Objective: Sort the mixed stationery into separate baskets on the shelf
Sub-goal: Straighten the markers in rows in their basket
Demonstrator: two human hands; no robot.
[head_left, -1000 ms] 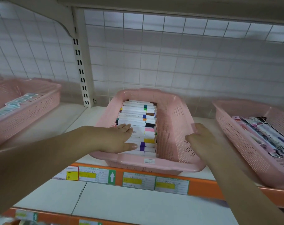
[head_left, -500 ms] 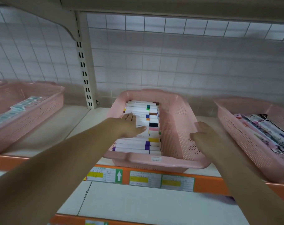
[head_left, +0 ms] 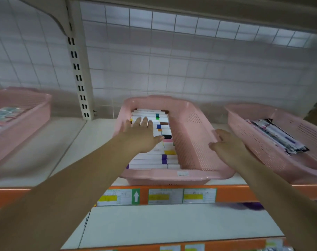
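The left hand (head_left: 141,136) lay flat, fingers straight and spread, on the markers (head_left: 150,161) packed along the left side of the middle basket (head_left: 172,175) of 3. The right hand (head_left: 228,147) sat on that basket's right rim; I couldn't tell whether it gripped or only rested. Done well, I'd say, the push would be even, squaring the row while the rim was steadied. Markers under the palm were hidden. The left basket (head_left: 27,127) was blurred and cut off, and the right basket (head_left: 262,154) held packets too dim to identify.
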